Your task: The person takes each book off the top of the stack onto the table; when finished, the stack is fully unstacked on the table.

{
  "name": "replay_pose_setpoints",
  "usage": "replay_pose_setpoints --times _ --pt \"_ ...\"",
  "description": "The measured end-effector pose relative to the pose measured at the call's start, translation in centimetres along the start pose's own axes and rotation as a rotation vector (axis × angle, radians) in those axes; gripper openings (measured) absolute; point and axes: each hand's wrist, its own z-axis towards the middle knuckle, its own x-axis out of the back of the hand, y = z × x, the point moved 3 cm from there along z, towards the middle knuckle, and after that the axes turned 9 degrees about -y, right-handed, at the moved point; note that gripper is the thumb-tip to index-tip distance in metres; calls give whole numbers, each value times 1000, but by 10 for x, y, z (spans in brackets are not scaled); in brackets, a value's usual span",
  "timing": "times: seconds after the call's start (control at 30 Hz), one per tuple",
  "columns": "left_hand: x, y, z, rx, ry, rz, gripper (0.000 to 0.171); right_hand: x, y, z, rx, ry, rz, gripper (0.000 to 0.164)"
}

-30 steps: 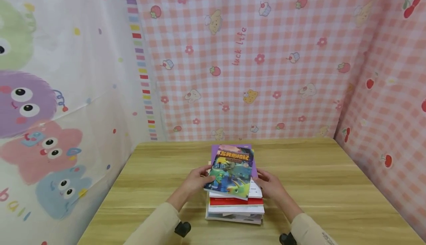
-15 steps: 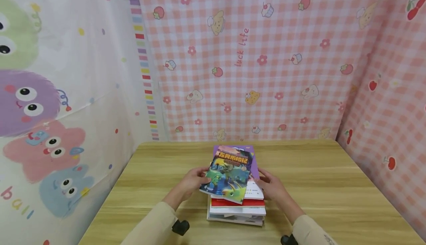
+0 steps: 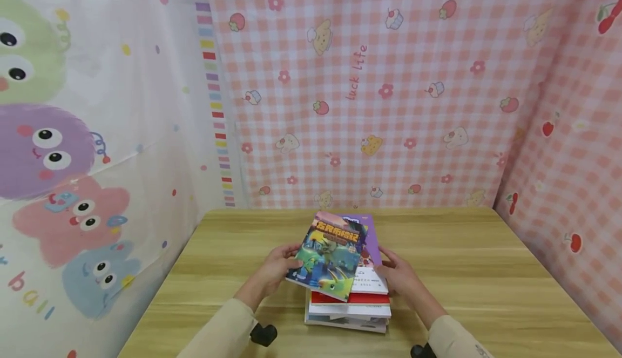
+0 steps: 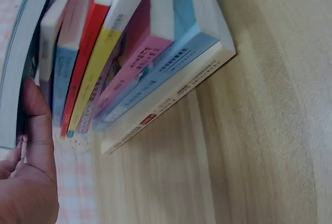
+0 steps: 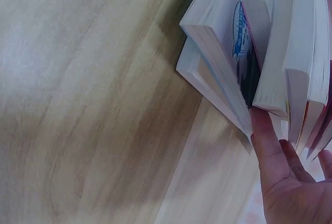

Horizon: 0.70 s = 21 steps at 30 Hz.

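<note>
A stack of several paperback books (image 3: 347, 310) lies on the wooden table. My left hand (image 3: 270, 270) pinches a book with a colourful dinosaur cover (image 3: 330, 258) by its left edge. This book is tilted and lifted off the pile at its left side, as the gap in the left wrist view shows beside the left hand (image 4: 31, 182). Beneath it, a purple-covered book (image 3: 371, 242) and a white-covered one (image 3: 373, 281) show. At the stack's right side is my right hand (image 3: 399, 274); in the right wrist view its fingers (image 5: 267, 143) reach along the page edges, fairly straight.
The wooden table (image 3: 452, 250) extends on both sides of the stack. A pink checked cloth (image 3: 369, 115) hangs behind it and along the right. To the left hangs a white cloth with cartoon figures (image 3: 160, 93). Each sleeve bears a black strap piece near the wrist.
My left hand has shifted the dinosaur book leftward and turned it slightly, uncovering more of the purple and white books. The right hand stays beside the stack. The head view has shifted slightly.
</note>
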Motion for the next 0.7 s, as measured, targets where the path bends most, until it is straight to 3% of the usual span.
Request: replay_pose_setpoints --times 0.17,0.33,0.7 --pt "19 4 1 -51 99 -47 52 -1 -1 1 -7 -9 29 63" --pt "46 14 4 -59 209 -74 50 0 -1 1 -19 -6 36 62" --pt "98 26 16 -28 314 -149 55 1 -1 1 -36 -15 32 62"
